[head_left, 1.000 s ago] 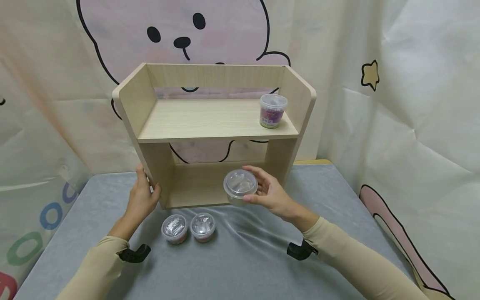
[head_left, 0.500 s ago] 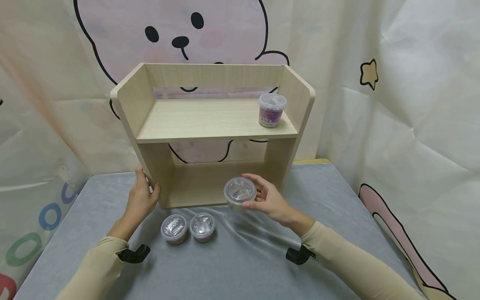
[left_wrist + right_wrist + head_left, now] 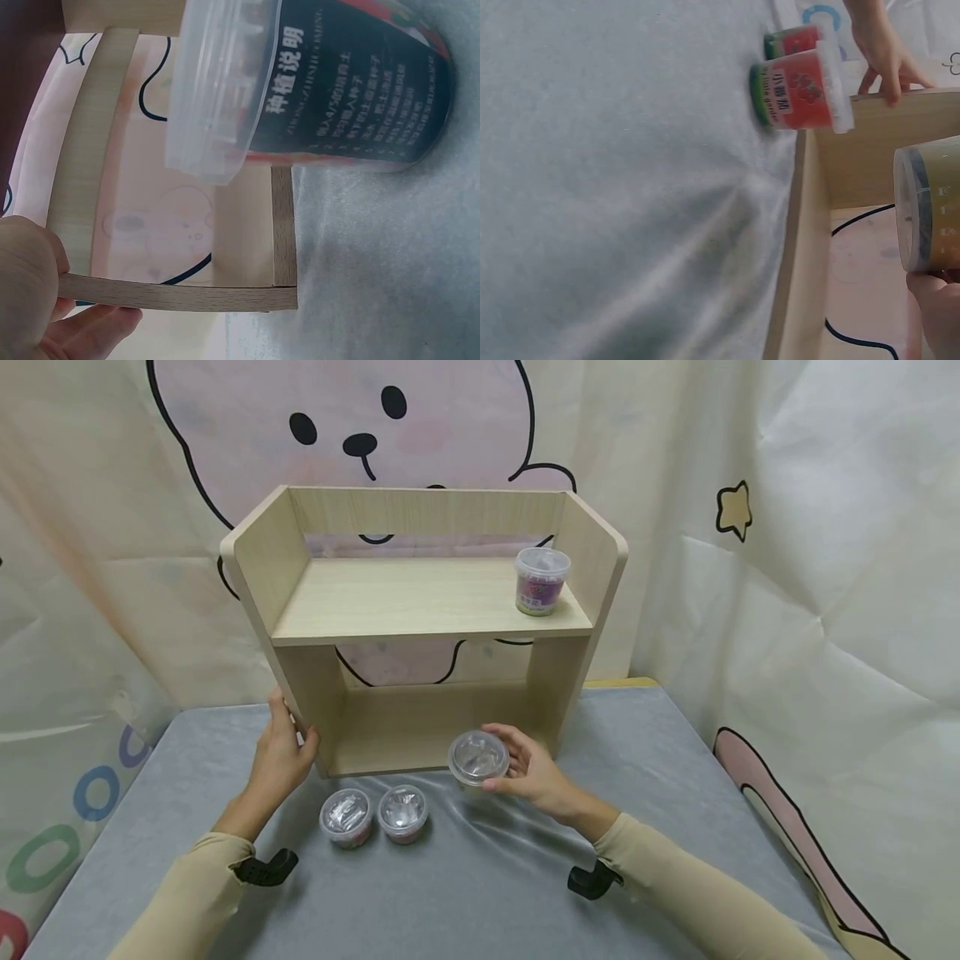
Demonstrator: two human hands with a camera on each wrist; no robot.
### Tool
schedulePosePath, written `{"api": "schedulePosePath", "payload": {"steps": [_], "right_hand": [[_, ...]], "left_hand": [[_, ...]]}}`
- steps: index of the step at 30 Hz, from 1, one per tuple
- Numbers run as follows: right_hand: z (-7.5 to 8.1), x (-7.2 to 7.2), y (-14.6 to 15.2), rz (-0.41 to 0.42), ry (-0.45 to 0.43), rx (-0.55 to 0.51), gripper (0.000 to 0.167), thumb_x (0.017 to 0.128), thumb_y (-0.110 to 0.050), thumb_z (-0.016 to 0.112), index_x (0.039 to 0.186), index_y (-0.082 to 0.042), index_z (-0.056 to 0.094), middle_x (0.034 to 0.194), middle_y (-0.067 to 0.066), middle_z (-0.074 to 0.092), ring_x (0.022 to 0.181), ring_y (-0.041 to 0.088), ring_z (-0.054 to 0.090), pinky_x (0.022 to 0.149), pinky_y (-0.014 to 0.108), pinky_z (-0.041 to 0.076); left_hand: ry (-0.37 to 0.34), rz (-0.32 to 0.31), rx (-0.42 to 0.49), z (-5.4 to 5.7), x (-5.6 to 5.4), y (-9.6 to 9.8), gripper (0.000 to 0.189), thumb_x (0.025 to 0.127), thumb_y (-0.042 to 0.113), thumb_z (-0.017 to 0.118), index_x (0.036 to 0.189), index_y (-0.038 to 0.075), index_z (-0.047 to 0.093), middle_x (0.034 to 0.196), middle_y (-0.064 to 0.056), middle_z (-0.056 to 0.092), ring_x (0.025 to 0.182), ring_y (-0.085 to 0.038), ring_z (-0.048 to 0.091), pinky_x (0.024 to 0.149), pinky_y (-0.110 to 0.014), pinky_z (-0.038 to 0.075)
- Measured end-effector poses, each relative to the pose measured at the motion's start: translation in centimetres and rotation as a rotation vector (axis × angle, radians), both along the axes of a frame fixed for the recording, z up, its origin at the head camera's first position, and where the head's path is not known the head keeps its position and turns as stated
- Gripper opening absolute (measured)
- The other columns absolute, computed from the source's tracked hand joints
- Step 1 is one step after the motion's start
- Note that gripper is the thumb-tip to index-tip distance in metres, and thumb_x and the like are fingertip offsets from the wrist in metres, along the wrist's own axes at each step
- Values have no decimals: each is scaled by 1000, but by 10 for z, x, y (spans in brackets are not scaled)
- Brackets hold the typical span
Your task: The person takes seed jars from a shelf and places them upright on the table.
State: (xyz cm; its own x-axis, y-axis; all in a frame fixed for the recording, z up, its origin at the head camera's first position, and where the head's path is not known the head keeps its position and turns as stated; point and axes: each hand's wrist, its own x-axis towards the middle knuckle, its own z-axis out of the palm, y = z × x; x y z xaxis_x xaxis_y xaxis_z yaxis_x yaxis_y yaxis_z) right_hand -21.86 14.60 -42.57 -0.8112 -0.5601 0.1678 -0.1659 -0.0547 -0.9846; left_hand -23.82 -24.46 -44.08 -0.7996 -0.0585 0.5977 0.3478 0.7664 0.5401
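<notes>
My right hand (image 3: 534, 775) holds a plastic cup (image 3: 478, 755) with a clear lid, raised in front of the shelf's lower level. In the right wrist view this cup (image 3: 943, 206) has a yellowish label, and a thumb lies against it. On the left, my left hand (image 3: 285, 752) grips the side panel of a pale wooden shelf (image 3: 420, 597), thumb on one face and fingers on the other. Two lidded cups stand side by side before the shelf, a left one (image 3: 347, 817) and a right one (image 3: 402, 814). Red labels show on them in the right wrist view.
A cup with a purple label (image 3: 540, 581) stands at the right end of the upper shelf board. Grey cloth (image 3: 450, 893) covers the table and is wrinkled below the right hand. A printed curtain (image 3: 810, 610) hangs behind and at both sides.
My right hand has lowered the held cup a little, toward the front of the table. The left hand stays on the side panel, and the other cups have not moved.
</notes>
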Motion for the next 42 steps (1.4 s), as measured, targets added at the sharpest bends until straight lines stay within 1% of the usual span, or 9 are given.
{"api": "schedulePosePath", "payload": {"steps": [5,11,14,20,26,36,42], "right_hand": [[-9,4,-3,6,-45,-5,86,82,-11,83,152,-4,33,149,28,44,121,11,60,98,22,53],[-22,6,-5,4,-35,-19,86,81,-6,83,151,1,33,148,33,43,121,11,60,99,23,53],[-28,6,-6,4,-28,-21,86,79,-5,84,149,3,33,148,35,43,121,9,60,98,22,53],[-37,7,-9,16,-37,-17,90,78,-7,85,148,9,31,149,36,41,121,4,59,98,21,53],[-44,8,-10,41,-66,-4,92,79,-5,85,149,12,27,151,35,39,122,7,58,100,21,52],[-48,5,-14,53,-88,23,85,77,-3,85,145,5,34,148,32,41,124,12,56,100,21,52],[-52,3,-13,67,-88,43,84,78,-1,84,145,7,33,148,32,41,126,14,55,101,21,51]], "left_hand": [[6,0,-3,-2,1,0,69,88,-6,61,145,6,24,98,-26,62,81,-47,66,66,-58,50],[29,-7,-10,-3,0,1,71,87,-7,61,146,7,24,96,-24,63,77,-42,65,63,-52,49],[37,-5,-10,-3,0,1,71,87,-7,61,146,7,24,95,-23,63,77,-42,65,62,-50,48],[28,0,1,-2,-1,1,70,87,-6,61,145,7,25,97,-25,63,81,-45,66,64,-54,49],[10,0,12,-3,-1,1,71,87,-6,61,146,8,24,104,-28,62,86,-50,66,69,-61,51],[-2,4,18,-2,-1,1,71,88,-5,60,147,9,23,102,-27,63,86,-49,66,69,-60,51],[-1,1,18,-3,-2,0,71,88,-5,60,147,9,23,102,-28,63,86,-49,66,69,-60,51]]}}
